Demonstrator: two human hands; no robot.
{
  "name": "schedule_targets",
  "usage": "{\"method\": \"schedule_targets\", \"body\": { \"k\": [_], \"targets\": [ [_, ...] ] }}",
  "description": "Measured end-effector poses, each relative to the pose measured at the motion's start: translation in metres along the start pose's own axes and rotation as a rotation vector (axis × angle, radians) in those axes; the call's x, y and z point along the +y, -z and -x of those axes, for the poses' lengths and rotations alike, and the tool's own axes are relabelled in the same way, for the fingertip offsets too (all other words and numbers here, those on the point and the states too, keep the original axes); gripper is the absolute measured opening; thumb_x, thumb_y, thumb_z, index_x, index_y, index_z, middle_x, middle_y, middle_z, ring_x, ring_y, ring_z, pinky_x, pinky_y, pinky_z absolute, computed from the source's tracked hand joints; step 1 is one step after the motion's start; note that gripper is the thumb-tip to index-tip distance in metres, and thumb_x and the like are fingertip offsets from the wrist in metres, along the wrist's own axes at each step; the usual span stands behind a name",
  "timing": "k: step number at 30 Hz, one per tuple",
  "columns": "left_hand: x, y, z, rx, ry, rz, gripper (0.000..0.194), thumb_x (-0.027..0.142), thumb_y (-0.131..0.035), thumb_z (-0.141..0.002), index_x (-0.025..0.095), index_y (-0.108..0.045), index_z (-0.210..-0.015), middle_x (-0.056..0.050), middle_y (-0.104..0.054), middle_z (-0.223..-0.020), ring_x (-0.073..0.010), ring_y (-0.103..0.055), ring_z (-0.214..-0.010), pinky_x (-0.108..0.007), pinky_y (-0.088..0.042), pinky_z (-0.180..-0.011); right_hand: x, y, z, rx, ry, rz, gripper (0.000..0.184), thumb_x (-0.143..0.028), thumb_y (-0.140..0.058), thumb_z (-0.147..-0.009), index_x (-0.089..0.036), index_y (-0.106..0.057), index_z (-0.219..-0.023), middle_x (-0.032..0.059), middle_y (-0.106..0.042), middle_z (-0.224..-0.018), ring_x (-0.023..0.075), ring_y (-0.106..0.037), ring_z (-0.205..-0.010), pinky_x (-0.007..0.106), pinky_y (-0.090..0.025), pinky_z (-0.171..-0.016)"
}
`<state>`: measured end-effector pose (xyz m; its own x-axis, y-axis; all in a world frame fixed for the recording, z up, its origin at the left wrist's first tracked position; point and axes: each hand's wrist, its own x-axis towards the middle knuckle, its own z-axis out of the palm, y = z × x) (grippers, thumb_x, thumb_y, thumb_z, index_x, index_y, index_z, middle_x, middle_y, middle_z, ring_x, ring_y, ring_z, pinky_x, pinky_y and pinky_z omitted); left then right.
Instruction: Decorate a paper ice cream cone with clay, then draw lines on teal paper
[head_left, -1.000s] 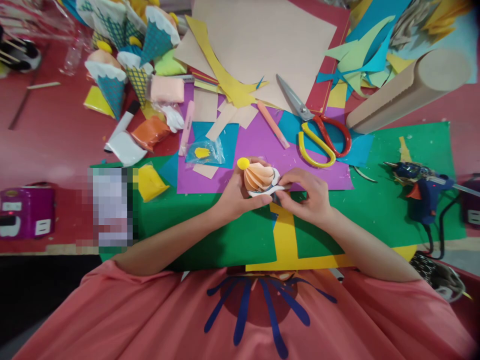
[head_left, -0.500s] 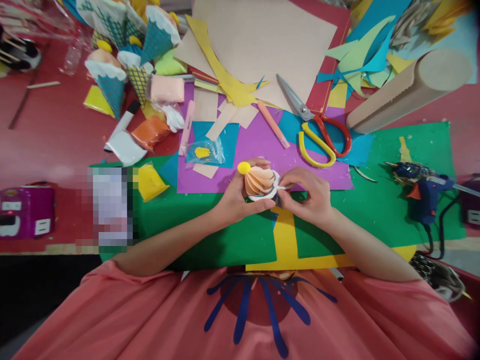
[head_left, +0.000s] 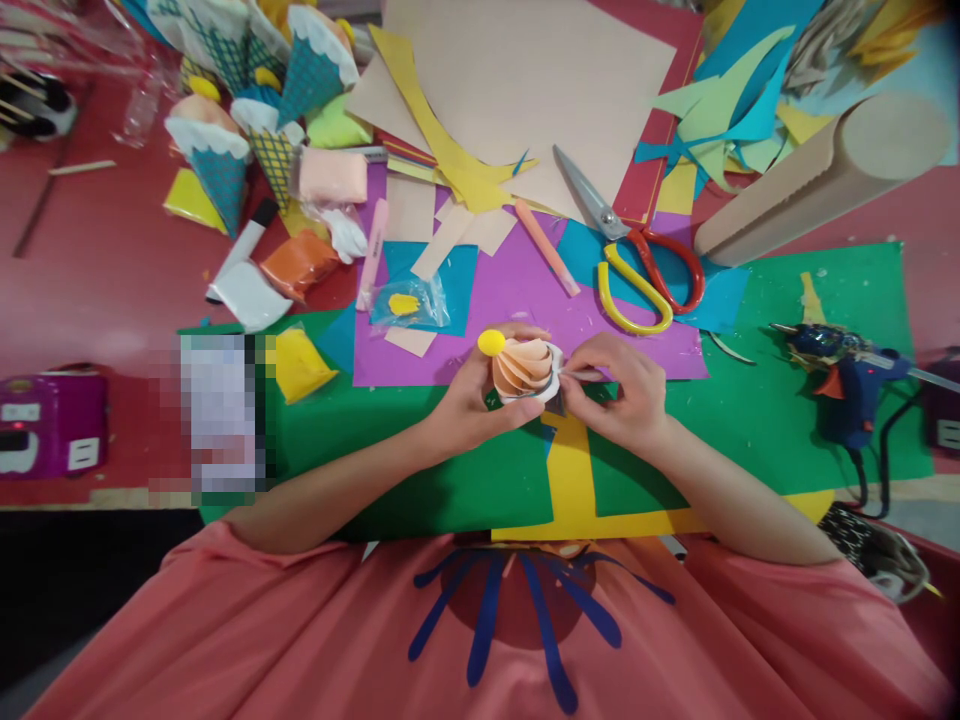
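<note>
My left hand [head_left: 471,398] is closed around a small paper craft [head_left: 521,366]: peach folded petals with a white scalloped rim and a yellow ball [head_left: 491,342] on its tip. My right hand [head_left: 616,392] pinches the white rim at the craft's right side. Both hands hover over the seam between a purple sheet [head_left: 517,300] and a green sheet [head_left: 442,470]. A yellow paper strip [head_left: 570,475] lies on the green sheet just below my hands.
Red-and-yellow scissors [head_left: 637,265] lie beyond my right hand. A blue glue gun [head_left: 844,370] rests at the right. Finished paper cones [head_left: 225,150] stand at the back left. A cardboard roll [head_left: 817,180], a beige sheet [head_left: 525,90] and paper scraps fill the back.
The craft has turned slightly in my left hand, and my right hand's fingers have shifted a little to the right along the white rim.
</note>
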<state>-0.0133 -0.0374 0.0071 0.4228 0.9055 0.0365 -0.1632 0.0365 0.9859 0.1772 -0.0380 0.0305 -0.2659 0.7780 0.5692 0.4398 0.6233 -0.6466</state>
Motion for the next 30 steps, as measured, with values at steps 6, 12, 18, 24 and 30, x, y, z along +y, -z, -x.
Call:
{"method": "schedule_targets", "body": {
  "k": [6, 12, 18, 24, 30],
  "targets": [
    [0.008, -0.002, -0.012, 0.071, 0.328, 0.396, 0.056, 0.049, -0.076, -0.069, 0.024, -0.053, -0.113, -0.004, -0.068, -0.109, -0.0232, -0.066, -0.102, -0.033, -0.055, -0.082, 0.003, 0.003, 0.003, -0.027, -0.081, -0.291, 0.023, -0.028, -0.061, -0.09, -0.02, -0.059, -0.111, 0.0052, -0.069, -0.095, 0.0146, -0.069, -0.079, 0.027, -0.058, -0.066],
    [0.006, 0.005, -0.021, 0.029, 0.525, 0.496, 0.041, 0.054, -0.064, -0.07, 0.023, -0.061, -0.097, -0.003, -0.067, -0.084, -0.0244, -0.068, -0.083, -0.038, -0.057, -0.07, 0.004, 0.001, 0.002, 0.009, -0.125, -0.277, 0.025, -0.024, -0.065, -0.087, -0.022, -0.058, -0.111, 0.0003, -0.065, -0.084, 0.0107, -0.063, -0.068, 0.024, -0.057, -0.06],
    [0.002, 0.005, -0.02, -0.033, 0.528, 0.455, 0.04, 0.051, -0.058, -0.075, 0.022, -0.06, -0.103, -0.005, -0.068, -0.093, -0.0262, -0.068, -0.091, -0.038, -0.055, -0.071, 0.003, 0.0, 0.0, 0.049, -0.165, -0.19, 0.014, -0.021, -0.066, -0.087, -0.022, -0.063, -0.101, -0.0016, -0.064, -0.078, 0.0091, -0.06, -0.063, 0.022, -0.054, -0.057],
    [0.003, 0.005, -0.018, 0.009, 0.475, 0.439, 0.05, 0.04, -0.069, -0.068, 0.023, -0.055, -0.112, -0.005, -0.068, -0.111, -0.0244, -0.066, -0.101, -0.033, -0.056, -0.074, 0.004, 0.0, 0.0, 0.054, -0.196, -0.177, 0.017, -0.019, -0.068, -0.085, -0.022, -0.063, -0.101, -0.002, -0.067, -0.079, 0.0088, -0.06, -0.061, 0.021, -0.052, -0.055],
    [0.003, 0.002, -0.014, 0.012, 0.475, 0.366, 0.06, 0.049, -0.074, -0.068, 0.022, -0.054, -0.118, -0.005, -0.066, -0.109, -0.022, -0.067, -0.094, -0.028, -0.055, -0.068, 0.006, 0.001, -0.001, -0.04, -0.031, -0.05, 0.015, -0.017, -0.065, -0.085, -0.023, -0.066, -0.099, 0.0022, -0.071, -0.087, 0.0148, -0.067, -0.077, 0.028, -0.055, -0.066]
  ]
}}
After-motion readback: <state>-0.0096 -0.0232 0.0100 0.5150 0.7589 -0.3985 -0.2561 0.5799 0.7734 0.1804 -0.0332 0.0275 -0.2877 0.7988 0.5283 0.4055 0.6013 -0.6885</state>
